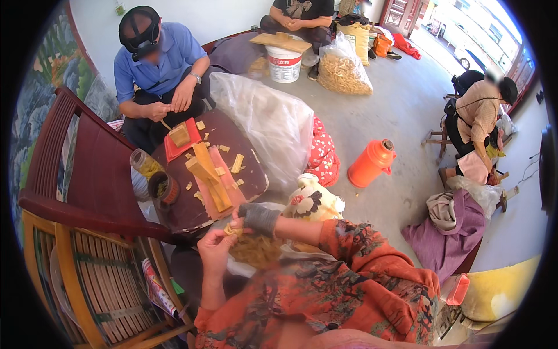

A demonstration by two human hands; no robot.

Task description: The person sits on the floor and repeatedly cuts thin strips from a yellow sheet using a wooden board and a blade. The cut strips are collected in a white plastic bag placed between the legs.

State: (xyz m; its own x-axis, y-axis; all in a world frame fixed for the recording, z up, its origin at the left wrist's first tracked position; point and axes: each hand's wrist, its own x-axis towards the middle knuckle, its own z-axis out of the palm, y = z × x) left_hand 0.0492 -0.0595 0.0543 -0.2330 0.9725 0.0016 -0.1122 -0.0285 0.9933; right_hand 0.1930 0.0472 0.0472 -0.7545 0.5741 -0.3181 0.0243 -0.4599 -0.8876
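Observation:
A small folded piece of pale yellow strip [232, 231] is pinched between my two hands. My left hand [214, 249] grips it from the near left side with thumb and fingers. My right hand [237, 222], with a grey wrap around the wrist and palm, meets it from the right, its fingers closed on the same piece. Just under the hands, a heap of tan strips [256, 250] lies on pale plastic by my lap. Beyond them, a dark red chair seat [247, 157] bears a wooden block [209, 177], a pink cloth [224, 166] and several scattered folded pieces.
A co-worker in a blue shirt [165, 64] sits across the seat beside a red cloth [185, 139]. Two jars [163, 189] stand at its left edge. An orange thermos [372, 163] is on the floor to the right. A slatted bamboo chair [107, 273] stands near left.

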